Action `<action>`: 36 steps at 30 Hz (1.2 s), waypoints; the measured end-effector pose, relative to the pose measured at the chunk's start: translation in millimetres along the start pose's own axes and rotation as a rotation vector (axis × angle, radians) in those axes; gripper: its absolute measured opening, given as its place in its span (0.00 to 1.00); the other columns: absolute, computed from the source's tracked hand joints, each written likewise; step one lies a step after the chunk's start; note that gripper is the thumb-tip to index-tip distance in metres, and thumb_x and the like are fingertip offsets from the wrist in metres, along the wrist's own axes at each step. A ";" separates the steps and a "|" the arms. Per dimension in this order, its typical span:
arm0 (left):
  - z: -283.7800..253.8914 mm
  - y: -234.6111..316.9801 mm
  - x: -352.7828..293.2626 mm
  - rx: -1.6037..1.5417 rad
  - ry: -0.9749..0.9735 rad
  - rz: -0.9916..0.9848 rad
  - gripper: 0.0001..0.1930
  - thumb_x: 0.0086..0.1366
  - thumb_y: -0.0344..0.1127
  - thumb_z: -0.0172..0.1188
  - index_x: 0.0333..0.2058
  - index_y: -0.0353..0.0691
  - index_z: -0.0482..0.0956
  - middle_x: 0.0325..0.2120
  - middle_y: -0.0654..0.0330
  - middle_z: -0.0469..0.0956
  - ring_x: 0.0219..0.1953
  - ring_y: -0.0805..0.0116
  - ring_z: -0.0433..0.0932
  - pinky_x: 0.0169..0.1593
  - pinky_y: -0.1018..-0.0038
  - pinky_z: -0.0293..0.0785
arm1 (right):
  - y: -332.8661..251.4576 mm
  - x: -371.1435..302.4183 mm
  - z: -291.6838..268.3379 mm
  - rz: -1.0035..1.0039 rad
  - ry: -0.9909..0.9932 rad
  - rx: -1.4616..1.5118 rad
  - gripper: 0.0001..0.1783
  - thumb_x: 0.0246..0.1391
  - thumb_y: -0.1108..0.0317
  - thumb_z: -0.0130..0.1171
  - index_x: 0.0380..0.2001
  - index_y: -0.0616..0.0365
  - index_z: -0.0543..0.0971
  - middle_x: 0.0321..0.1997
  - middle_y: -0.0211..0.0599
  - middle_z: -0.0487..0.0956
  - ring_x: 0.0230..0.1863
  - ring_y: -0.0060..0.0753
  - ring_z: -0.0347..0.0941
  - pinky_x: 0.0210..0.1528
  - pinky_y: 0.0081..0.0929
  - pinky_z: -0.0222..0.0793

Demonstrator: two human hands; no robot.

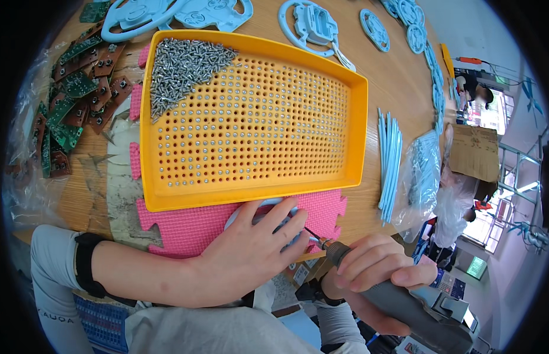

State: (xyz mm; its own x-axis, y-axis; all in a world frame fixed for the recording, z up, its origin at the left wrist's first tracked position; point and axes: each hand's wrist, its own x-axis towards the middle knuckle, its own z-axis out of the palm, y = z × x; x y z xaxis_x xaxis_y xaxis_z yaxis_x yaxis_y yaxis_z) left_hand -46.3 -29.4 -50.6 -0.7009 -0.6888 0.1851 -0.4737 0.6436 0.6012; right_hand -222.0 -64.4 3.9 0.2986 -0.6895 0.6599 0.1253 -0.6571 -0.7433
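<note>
A light blue plastic part [270, 202] lies on the pink foam mat [183, 230], mostly hidden under my left hand [256, 243]. My left fingers bend over this part and hold it down. My right hand [374, 265] is wrapped round a grey power screwdriver [442, 323], angled with its bit toward the part, just beside my left fingertips. Whether the bit touches a screw cannot be made out. Directly beyond my hands stands a yellow screw tray [251, 193] with rows of holes, many filled with screws. Loose silver screws [183, 71] are heaped in its far left corner.
Green and brown circuit boards [79, 88] pile up at the left. Light blue steering-wheel-shaped parts [312, 26] lie along the far side. To the right are a bundle of light blue strips [389, 168], a plastic bag [425, 171] and a cardboard box [475, 152]. People sit farther off.
</note>
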 end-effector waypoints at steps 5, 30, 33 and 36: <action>-4.5 -2.0 2.7 -0.116 0.058 -0.006 0.19 0.54 0.40 0.61 0.44 0.38 0.75 0.51 0.52 0.69 0.58 0.51 0.64 0.54 0.58 0.64 | -17.2 5.1 -4.3 0.013 0.064 -0.005 0.34 0.56 0.37 0.51 0.40 0.61 0.62 0.13 0.32 0.72 0.11 0.29 0.70 0.18 0.25 0.69; -26.3 -17.4 17.4 -0.439 0.157 0.065 0.09 0.49 0.38 0.66 0.25 0.40 0.81 0.31 0.68 0.74 0.41 0.67 0.68 0.41 0.70 0.65 | -39.6 28.6 11.1 0.011 -0.027 0.265 0.30 0.60 0.43 0.52 0.43 0.64 0.64 0.17 0.37 0.72 0.14 0.30 0.71 0.16 0.23 0.72; -24.5 -17.8 17.5 -0.435 0.162 0.079 0.09 0.49 0.39 0.66 0.25 0.40 0.82 0.31 0.68 0.75 0.41 0.67 0.68 0.41 0.70 0.64 | -37.9 29.4 9.5 0.008 -0.041 0.294 0.30 0.60 0.44 0.53 0.44 0.64 0.64 0.17 0.37 0.72 0.14 0.30 0.70 0.17 0.23 0.72; -23.6 -17.6 18.6 -0.442 0.171 0.087 0.08 0.49 0.39 0.66 0.24 0.41 0.82 0.30 0.69 0.77 0.42 0.68 0.69 0.41 0.70 0.64 | -40.4 30.8 9.8 0.018 -0.033 0.286 0.31 0.60 0.44 0.53 0.45 0.64 0.64 0.17 0.37 0.72 0.14 0.30 0.70 0.17 0.23 0.72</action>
State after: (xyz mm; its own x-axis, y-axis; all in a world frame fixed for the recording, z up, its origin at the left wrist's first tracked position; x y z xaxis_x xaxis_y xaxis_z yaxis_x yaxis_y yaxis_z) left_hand -38.4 -61.4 -39.4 -0.6126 -0.7074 0.3526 -0.1187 0.5234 0.8438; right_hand -208.6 -56.1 53.2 0.3331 -0.6866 0.6462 0.3800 -0.5295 -0.7585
